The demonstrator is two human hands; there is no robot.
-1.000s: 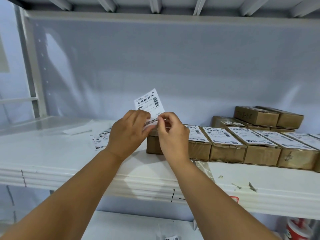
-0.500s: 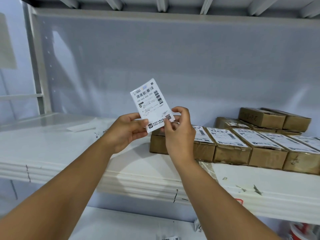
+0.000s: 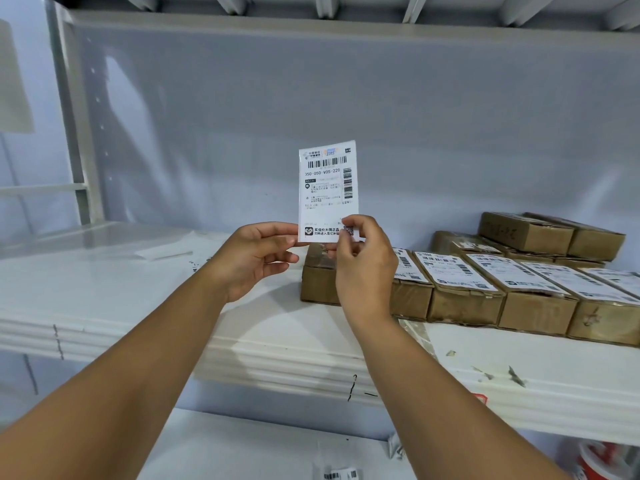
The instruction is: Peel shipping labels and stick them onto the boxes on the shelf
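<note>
A white shipping label point(image 3: 327, 188) stands upright in the air in front of the shelf's back wall, printed side toward me. My left hand point(image 3: 254, 258) pinches its bottom left corner. My right hand point(image 3: 365, 261) pinches its bottom right corner. Just behind my hands sits a brown cardboard box point(image 3: 317, 275) with a bare top, the leftmost of a row of boxes on the white shelf point(image 3: 138, 306). The boxes to its right point(image 3: 460, 289) carry white labels on top.
Two more brown boxes point(image 3: 550, 233) are stacked at the back right. Loose label sheets point(image 3: 162, 251) lie on the shelf to the left. A metal upright point(image 3: 74, 133) stands at the left. Scraps point(image 3: 512, 374) dot the shelf's front edge. A lower shelf holds a label point(image 3: 341, 474).
The label has been raised from a tilted position over the box to upright and higher. My hands have shifted from covering its lower part to pinching its two bottom corners.
</note>
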